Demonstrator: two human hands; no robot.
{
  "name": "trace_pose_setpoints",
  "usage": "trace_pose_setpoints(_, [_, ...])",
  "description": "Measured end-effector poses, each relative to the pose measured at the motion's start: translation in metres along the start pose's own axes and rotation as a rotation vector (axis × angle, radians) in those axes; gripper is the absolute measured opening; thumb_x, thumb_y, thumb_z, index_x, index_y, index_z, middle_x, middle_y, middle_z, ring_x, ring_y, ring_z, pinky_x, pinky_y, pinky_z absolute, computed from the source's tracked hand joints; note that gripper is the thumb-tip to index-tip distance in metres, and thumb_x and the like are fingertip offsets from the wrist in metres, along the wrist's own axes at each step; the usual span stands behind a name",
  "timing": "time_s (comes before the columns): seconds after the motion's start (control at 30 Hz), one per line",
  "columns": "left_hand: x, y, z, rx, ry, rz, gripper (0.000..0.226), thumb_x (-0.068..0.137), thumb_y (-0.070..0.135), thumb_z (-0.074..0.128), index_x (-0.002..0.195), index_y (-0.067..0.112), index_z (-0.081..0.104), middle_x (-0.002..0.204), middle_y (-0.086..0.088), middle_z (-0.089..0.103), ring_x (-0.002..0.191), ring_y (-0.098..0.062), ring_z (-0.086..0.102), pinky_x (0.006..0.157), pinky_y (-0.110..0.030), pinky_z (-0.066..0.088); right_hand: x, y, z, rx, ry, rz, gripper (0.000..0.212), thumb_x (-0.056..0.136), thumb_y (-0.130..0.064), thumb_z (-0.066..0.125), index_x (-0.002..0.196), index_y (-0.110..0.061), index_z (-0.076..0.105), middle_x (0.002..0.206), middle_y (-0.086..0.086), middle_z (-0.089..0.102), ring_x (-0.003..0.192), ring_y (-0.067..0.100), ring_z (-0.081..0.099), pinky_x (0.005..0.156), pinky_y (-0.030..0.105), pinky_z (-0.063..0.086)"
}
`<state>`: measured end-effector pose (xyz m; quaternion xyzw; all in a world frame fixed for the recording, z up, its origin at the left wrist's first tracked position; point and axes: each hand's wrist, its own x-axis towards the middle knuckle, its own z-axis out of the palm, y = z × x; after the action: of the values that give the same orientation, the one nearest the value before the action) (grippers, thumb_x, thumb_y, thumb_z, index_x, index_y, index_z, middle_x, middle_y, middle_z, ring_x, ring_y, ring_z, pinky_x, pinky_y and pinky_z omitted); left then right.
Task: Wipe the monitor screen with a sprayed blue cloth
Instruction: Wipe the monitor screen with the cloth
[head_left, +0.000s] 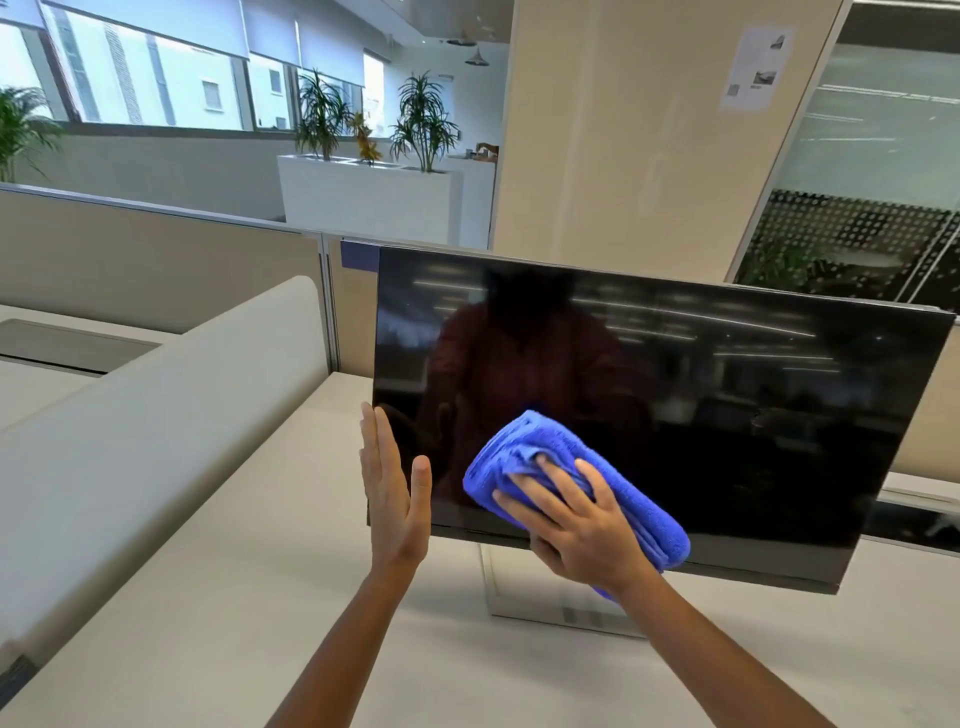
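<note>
Blue cloth pressed to the lower left of a dark monitor screen

The monitor (675, 395) stands on a pale desk (208, 597) on a stand (519, 597), its screen facing the person and its long axis running left to right. The folded cloth (524, 441) lies against the lower left part of the screen, its long axis slanting from upper left to lower right, the lower end overlapping the bottom bezel. The right hand (576, 525) clamps it there, fingers spread into the folds and thumb tucked under its lower edge. The left hand (392, 499) is held flat at the monitor's left edge, fingers straight and together, thumb apart in front of the screen, gripping nothing.
</note>
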<state>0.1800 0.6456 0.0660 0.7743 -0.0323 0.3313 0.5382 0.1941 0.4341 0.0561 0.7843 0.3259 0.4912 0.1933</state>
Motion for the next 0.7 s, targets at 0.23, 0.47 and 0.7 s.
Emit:
trace_pose_setpoints(0.23, [-0.004, 0.008, 0.006, 0.015, 0.033, -0.045, 0.063, 0.090, 0.043, 0.024, 0.144, 0.022, 0.000, 0.151, 0.016, -0.007, 0.140, 0.004, -0.009, 0.120, -0.042, 0.000, -0.014, 0.014, -0.009, -0.026, -0.130, -0.327, 0.062, 0.075, -0.038, 0.060, 0.134, -0.033, 0.043, 0.133, -0.012, 0.056, 0.130, 0.018, 0.043, 0.105, 0.041, 0.029])
trace_pose_setpoints(0.47, [0.003, 0.031, 0.008, -0.026, 0.043, -0.018, 0.062, 0.090, 0.042, 0.027, 0.143, 0.023, 0.002, 0.151, 0.012, -0.003, 0.142, -0.002, -0.007, 0.121, -0.039, -0.001, -0.005, 0.053, -0.020, -0.032, -0.122, -0.379, 0.048, 0.077, -0.034, 0.059, 0.125, -0.037, 0.055, 0.131, -0.013, 0.057, 0.123, 0.015, 0.053, 0.102, 0.042, 0.034])
trace_pose_setpoints(0.7, [0.035, 0.067, 0.016, 0.178, -0.123, 0.268, 0.066, 0.089, 0.039, 0.038, 0.141, 0.024, 0.000, 0.152, 0.008, -0.005, 0.141, -0.006, -0.011, 0.113, -0.013, -0.014, 0.027, 0.107, -0.034, -0.057, -0.007, -0.173, 0.049, 0.077, -0.023, 0.051, 0.123, -0.034, 0.059, 0.128, -0.008, 0.060, 0.127, 0.021, 0.046, 0.101, 0.049, 0.035])
